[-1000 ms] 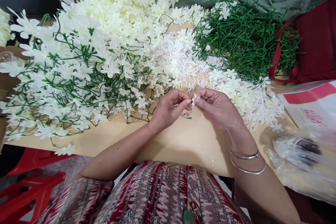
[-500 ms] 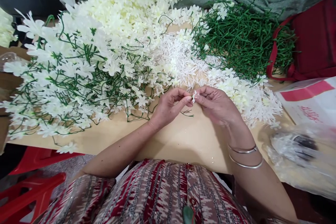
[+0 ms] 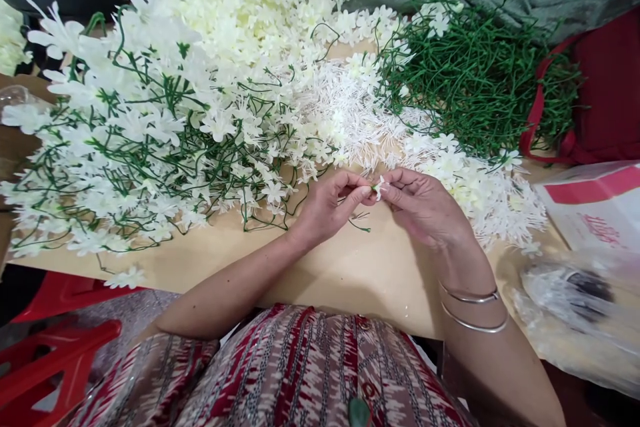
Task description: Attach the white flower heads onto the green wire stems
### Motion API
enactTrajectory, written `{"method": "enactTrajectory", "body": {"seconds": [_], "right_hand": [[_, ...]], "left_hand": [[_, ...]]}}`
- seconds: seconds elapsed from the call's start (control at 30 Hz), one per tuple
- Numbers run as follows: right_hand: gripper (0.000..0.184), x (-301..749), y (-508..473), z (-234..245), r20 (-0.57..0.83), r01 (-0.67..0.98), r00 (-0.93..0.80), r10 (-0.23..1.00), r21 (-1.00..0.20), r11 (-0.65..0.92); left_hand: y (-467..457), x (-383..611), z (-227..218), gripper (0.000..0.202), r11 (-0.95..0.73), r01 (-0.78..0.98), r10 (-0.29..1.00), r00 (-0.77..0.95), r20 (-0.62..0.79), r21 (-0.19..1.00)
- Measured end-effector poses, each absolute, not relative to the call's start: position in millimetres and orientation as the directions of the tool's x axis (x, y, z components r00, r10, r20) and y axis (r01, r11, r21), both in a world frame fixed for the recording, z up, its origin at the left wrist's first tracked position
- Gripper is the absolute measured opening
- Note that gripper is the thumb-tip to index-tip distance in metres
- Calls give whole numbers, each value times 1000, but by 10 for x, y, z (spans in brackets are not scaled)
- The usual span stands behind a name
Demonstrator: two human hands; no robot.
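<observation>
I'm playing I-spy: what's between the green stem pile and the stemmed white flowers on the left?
In the head view, thin white strands and some loose white flowers lie there.

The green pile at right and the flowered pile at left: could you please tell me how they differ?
The green pile shows mostly bare stems; the flowered pile has many white blossoms among its stems.
The green pile is more compact; the flowered pile spreads wider.
The green pile lies beside a red bag; the flowered pile does not.
Both contain thin green stems.
</observation>
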State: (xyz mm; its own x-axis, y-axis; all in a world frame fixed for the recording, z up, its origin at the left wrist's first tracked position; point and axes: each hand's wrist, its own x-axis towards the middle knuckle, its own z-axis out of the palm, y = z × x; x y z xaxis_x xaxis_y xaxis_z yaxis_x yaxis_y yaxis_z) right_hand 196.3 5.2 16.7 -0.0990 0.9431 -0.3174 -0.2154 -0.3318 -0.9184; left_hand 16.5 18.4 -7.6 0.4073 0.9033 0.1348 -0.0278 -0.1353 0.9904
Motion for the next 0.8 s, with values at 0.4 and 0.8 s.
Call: {"method": "enactTrajectory", "body": {"seconds": [0.4, 0.8], "right_hand": [[31, 1954, 36, 123, -271, -121, -113, 956, -951, -284], [40, 1960, 67, 153, -290, -196, -105, 951, -932, -305]], "left_hand": [[182, 136, -134, 21, -178, 36, 908, 391, 150, 983], [188, 161, -106, 28, -124, -42, 902, 412, 131, 991]]}}
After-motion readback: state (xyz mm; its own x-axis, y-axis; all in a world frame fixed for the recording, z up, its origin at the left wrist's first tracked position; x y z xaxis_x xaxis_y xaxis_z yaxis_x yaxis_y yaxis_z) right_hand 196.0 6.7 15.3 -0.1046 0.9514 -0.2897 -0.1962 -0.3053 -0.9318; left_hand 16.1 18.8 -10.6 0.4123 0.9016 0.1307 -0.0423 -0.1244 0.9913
